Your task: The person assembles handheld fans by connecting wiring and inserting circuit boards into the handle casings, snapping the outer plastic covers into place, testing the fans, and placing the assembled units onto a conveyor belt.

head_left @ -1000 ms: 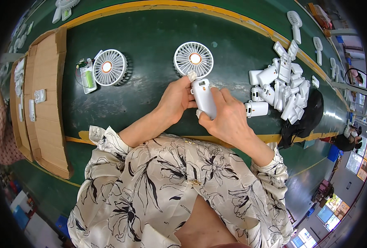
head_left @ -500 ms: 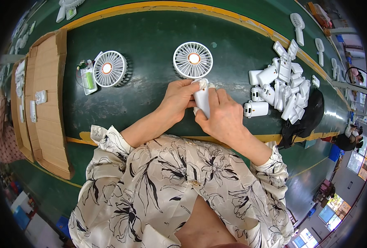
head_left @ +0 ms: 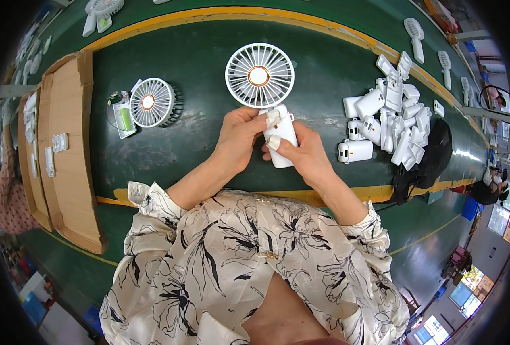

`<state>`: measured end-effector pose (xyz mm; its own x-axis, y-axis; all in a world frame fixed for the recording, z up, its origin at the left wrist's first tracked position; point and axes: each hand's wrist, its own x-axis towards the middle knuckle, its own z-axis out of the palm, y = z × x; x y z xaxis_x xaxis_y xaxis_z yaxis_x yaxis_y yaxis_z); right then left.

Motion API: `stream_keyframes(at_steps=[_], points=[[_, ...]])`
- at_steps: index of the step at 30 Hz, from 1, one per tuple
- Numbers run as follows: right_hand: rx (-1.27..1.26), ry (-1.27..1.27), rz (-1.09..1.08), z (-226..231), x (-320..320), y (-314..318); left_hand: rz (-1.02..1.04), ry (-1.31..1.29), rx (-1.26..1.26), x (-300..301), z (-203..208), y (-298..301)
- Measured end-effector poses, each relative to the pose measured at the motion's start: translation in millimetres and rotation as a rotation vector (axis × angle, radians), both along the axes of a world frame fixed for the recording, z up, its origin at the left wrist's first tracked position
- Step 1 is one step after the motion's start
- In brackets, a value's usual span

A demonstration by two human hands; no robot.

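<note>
Head view, the only one. We see the fan (head_left: 259, 75) over mid worktop (head_left: 197, 52), round head toward the far edge, handle (head_left: 281, 144) toward the near one. Left hand (head_left: 237, 135) pinches the handle's top; right hand (head_left: 306, 150) grasps it from the right, thumb pressed on its face.

Risks, as we judge them: smooth casing, covered thumbs; an uneven push might make the handle slip or twist. The left fingers partly hide the join below the head, so a bad fit there could pass unnoticed.

Room: bare green from the fan to the far edge. Leftward, open as far as the second fan (head_left: 152, 102), its handle lying opened, green cell (head_left: 124, 117) exposed; a wide left sweep could snag it. Past that, the carton (head_left: 71, 190) fills the left side and juts over the near edge. Rightward, less space: a loose case (head_left: 355, 151) lies near the right hand, then the pile (head_left: 393, 109); an elbow could scatter both. Black bundle (head_left: 439, 146) overhangs the near edge toward the right end. Both forearms cross the near edge.
</note>
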<state>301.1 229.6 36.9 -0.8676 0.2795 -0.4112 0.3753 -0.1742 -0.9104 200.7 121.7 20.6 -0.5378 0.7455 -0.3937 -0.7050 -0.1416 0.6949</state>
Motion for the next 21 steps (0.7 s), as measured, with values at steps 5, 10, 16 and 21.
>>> stream_keyframes(at_steps=[5, 10, 16, 21], points=[[-0.040, 0.036, -0.022, -3, 1, -2, 0.018, -0.012, 0.006, 2, -1, -1], [0.043, 0.005, -0.018, -3, 2, -2, -0.060, 0.079, 0.104, 5, -9, -4], [0.018, -0.022, -0.060, 1, 2, -4, -0.031, 0.124, 0.066, 11, -12, -3], [-0.013, -0.054, -0.071, -2, 1, -4, 0.052, 0.131, 0.011, 14, -7, 1]])
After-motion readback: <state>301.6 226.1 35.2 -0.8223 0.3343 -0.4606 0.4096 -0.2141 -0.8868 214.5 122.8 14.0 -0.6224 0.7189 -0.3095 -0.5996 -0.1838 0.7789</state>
